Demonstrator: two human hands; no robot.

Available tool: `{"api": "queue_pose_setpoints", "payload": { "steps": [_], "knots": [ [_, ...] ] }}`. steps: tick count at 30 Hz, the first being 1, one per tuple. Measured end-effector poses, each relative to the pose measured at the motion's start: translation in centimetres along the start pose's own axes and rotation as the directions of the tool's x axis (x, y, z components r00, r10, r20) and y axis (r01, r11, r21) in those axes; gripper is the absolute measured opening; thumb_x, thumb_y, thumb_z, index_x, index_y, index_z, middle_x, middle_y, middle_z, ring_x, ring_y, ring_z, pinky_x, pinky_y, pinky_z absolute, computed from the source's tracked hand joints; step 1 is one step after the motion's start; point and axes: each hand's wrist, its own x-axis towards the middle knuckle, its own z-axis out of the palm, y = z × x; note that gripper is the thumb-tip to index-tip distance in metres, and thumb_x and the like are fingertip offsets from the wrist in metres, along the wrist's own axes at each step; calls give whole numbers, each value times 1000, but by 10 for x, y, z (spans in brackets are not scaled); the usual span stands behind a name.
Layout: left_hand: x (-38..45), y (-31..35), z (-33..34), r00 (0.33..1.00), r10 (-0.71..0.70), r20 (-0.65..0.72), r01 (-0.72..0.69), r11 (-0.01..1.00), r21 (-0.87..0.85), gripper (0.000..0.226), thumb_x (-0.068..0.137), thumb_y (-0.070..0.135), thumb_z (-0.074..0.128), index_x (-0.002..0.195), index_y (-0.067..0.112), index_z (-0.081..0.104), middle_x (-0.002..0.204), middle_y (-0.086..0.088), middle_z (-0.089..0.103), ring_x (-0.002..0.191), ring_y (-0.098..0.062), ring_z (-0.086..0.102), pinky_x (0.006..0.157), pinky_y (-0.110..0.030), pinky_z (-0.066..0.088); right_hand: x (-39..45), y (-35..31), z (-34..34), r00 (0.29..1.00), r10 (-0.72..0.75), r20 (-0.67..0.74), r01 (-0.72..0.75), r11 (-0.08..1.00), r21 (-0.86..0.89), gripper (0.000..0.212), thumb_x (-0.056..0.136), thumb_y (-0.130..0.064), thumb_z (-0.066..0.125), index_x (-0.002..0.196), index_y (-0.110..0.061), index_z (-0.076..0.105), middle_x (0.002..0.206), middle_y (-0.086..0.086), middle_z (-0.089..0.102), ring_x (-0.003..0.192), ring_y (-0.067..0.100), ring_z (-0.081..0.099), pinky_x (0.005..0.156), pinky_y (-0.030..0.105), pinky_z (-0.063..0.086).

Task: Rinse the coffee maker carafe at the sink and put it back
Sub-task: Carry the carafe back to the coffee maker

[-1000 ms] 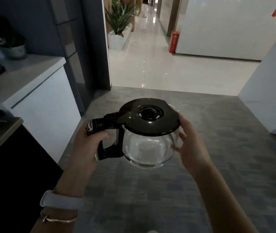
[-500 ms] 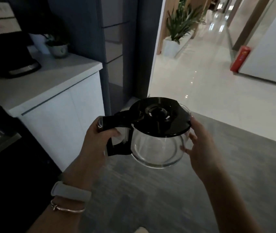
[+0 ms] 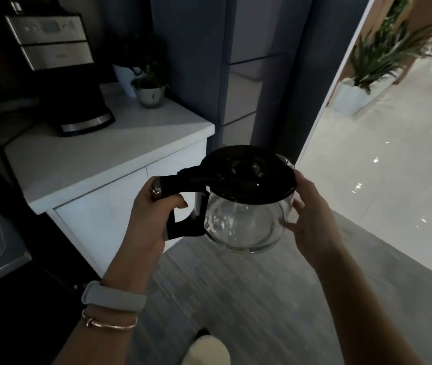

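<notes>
Head view: carafe [image 3: 246, 219] held upright in mid-air above the grey floor, black lid [image 3: 247, 172] seated. Left hand [image 3: 149, 219] closed around the black handle [image 3: 183, 206]. Right hand [image 3: 307, 217] open, fingers spread against the glass wall (steadying, not clasping). Coffee maker [image 3: 59, 75] stands on the white counter [image 3: 104, 154], well apart.

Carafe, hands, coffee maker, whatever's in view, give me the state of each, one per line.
Carafe: upright, held in the air, clear of the counter.
Lid: closed on the carafe.
Left hand: closed around the handle.
Right hand: fingers spread against the glass and lid rim.
Coffee maker: on the counter, carafe absent.
</notes>
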Motion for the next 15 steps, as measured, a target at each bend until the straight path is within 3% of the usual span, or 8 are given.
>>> {"api": "queue_pose_setpoints", "payload": {
  "steps": [3,5,9,11,14,15],
  "knots": [
    [54,10,10,998,16,-63,-16,1000,4,36,68,-16,50,64,21,51,67,1,46,67,-14,43,39,-7,38,66,-4,17,999,7,54,-6,1000,-10,27,98,-31,39,101,-48,60,98,-30,62,127,17,44,104,58,34],
    [86,20,15,995,22,-99,-23,1000,-10,36,69,-17,48,66,19,51,68,0,45,67,-14,42,36,-8,38,106,-8,32,995,13,103,-14,1000,12,25,95,-40,40,104,-45,63,107,-24,66,125,16,48,103,58,34],
    [142,29,17,979,28,-201,-31,999,-9,34,68,-16,49,68,19,52,73,-2,46,76,-19,44,38,-10,41,176,-15,62,977,62,203,-65,998,9,49,77,-58,49,122,-41,60,141,-6,53,138,25,35,104,63,32],
    [166,34,19,968,28,-248,-32,999,-12,34,69,-15,49,68,19,52,75,-2,46,76,-20,45,38,-10,42,211,-15,74,966,88,242,-89,996,-10,52,76,-60,52,122,-39,60,137,-9,55,137,22,36,105,62,32],
    [196,38,23,951,36,-306,-45,999,-21,34,70,-17,47,68,17,50,70,0,43,69,-15,42,35,-9,39,261,-11,91,952,116,283,-116,993,-17,38,87,-51,46,120,-38,62,113,-24,64,114,3,51,106,56,34],
    [208,38,24,942,43,-333,-52,999,-18,34,71,-17,47,68,17,50,69,0,43,69,-14,42,35,-9,39,278,-9,97,941,121,317,-117,993,-31,40,88,-51,46,122,-38,60,115,-23,64,111,2,53,106,56,35]
  ]
}}
